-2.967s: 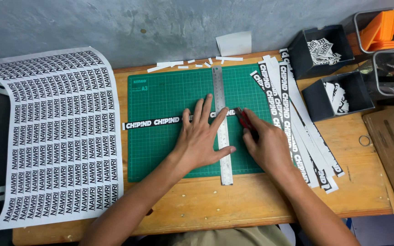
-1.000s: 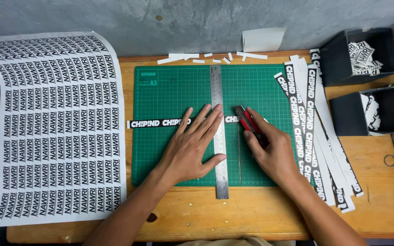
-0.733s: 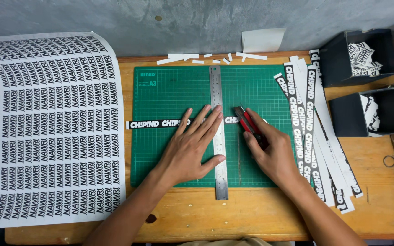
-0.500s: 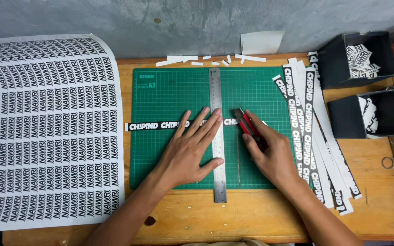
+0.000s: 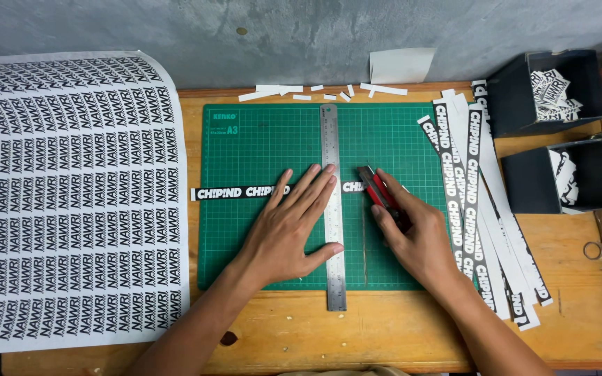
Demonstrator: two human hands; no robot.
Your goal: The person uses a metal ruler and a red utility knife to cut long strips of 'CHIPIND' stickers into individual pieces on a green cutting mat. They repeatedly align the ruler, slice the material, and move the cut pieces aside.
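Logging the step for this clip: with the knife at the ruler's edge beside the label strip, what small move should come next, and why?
Probably draw the red utility knife down along the steel ruler, cutting across the black label strip. The left hand lies flat, pinning ruler and strip to the green cutting mat, and the right hand holds the knife with its tip by the ruler's right edge at the strip.

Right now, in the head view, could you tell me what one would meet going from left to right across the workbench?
Large printed sheet → black printed strip → left hand → steel ruler → red utility knife in the right hand → pile of cut strips → dark boxes of cut labels.
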